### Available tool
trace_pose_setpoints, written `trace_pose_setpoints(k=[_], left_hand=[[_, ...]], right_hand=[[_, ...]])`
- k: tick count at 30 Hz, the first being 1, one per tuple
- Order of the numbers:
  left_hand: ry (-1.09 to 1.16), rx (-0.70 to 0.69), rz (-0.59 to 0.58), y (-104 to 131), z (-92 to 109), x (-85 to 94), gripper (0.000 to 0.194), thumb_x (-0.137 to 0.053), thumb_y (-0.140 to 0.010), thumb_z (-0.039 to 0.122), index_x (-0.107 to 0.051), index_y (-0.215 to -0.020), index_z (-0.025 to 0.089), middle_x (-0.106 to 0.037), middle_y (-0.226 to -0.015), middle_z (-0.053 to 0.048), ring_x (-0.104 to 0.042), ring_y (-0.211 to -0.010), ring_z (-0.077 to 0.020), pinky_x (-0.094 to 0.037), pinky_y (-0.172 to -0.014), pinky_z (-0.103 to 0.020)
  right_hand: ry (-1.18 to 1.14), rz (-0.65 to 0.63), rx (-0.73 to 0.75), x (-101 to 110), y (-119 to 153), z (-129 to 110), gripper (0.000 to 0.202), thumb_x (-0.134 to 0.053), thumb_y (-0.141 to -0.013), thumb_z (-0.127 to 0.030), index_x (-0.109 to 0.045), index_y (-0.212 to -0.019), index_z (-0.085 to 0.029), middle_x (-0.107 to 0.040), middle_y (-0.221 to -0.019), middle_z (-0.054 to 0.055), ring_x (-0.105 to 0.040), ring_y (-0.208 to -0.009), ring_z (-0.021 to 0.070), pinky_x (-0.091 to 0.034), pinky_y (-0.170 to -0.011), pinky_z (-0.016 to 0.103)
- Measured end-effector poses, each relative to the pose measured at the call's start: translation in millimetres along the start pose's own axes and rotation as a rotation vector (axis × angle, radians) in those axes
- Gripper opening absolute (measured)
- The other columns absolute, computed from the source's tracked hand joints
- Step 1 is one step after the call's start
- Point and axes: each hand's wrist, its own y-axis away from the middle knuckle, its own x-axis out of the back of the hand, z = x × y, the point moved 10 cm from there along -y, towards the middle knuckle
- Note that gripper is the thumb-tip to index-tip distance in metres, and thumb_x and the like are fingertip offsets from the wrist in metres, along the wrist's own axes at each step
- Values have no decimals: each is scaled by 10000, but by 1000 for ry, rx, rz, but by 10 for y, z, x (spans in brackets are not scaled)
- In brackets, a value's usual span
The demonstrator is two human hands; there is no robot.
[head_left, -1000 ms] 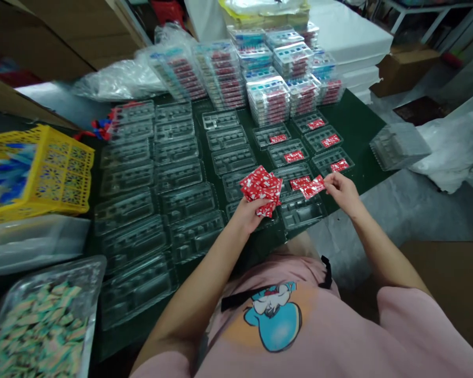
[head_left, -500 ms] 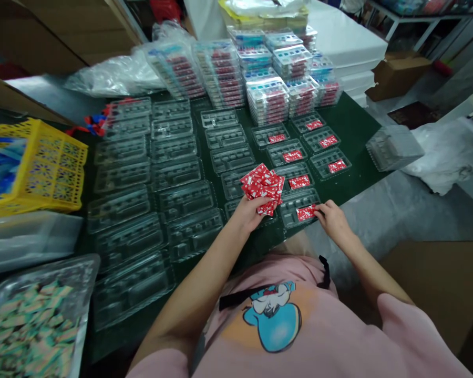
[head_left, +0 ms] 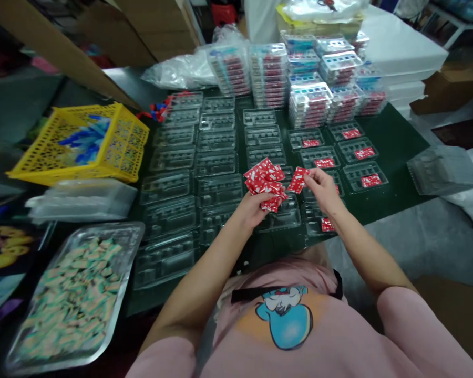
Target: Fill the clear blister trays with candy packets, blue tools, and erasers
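Observation:
My left hand (head_left: 254, 210) is closed round a fanned bunch of red-and-white packets (head_left: 263, 178) above the clear plastic trays. Between the fingertips of my right hand (head_left: 324, 190) is a single red packet (head_left: 297, 180), held up just right of the bunch. Under and around my hands, clear blister trays lie in rows on the dark green table. On the right, several trays each hold one red packet, such as the one in the near right tray (head_left: 370, 180). The trays on the left (head_left: 165, 217) show no red packet.
Stacks of filled packs (head_left: 309, 105) stand at the back. To the left are a yellow basket (head_left: 128, 142) with blue items and a metal tray (head_left: 118, 310) of small green-and-tan pieces. A stack of clear trays (head_left: 441, 170) sits at the right edge.
My right hand has left the nearest right tray, where a red packet lies, and now holds another packet beside the bunch. The view has turned left, showing more of the basket and metal tray.

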Motion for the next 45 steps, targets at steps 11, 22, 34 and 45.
trace_pose_setpoints(k=[11, 22, 34, 45], left_hand=[[63, -89, 180, 167, 447, 777, 605, -616, -622, -3, -568, -1218, 89, -724, -955, -138, -706, -821, -237, -566, -633, -267], [169, -36, 102, 97, 241, 597, 469, -651, -604, 12, -641, -1066, 95, -717, -1015, -147, -681, -954, -278, -568, -686, -292], [193, -79, 34, -86, 471, 367, 512, -622, -622, 0, -628, -1120, 116, -722, -1032, -105, -696, -903, -255, -584, -812, -393], [195, -80, 195, -140, 517, 721, 502, -570, -627, -59, -614, -1088, 133, -727, -911, -87, -681, -961, -232, -553, -873, -439]], right_hand=[[694, -893, 237, -1123, 295, 58, 141, -538, -840, -121, -665, -808, -174, -647, -767, 14, -545, -702, 127, -350, -664, 230], [219, -465, 30, -1068, -123, -77, 152, -632, -809, -315, -605, -887, -187, -647, -755, -2, -576, -661, 124, -435, -648, 250], [130, -512, 38, -1148, -504, -212, 269, -666, -733, -288, -672, -985, -193, -669, -683, -29, -589, -613, 123, -459, -645, 261], [597, -138, 230, -615, -308, 5, 229, -477, -873, -204, -700, -925, -188, -623, -819, 35, -560, -718, 158, -426, -706, 281]])
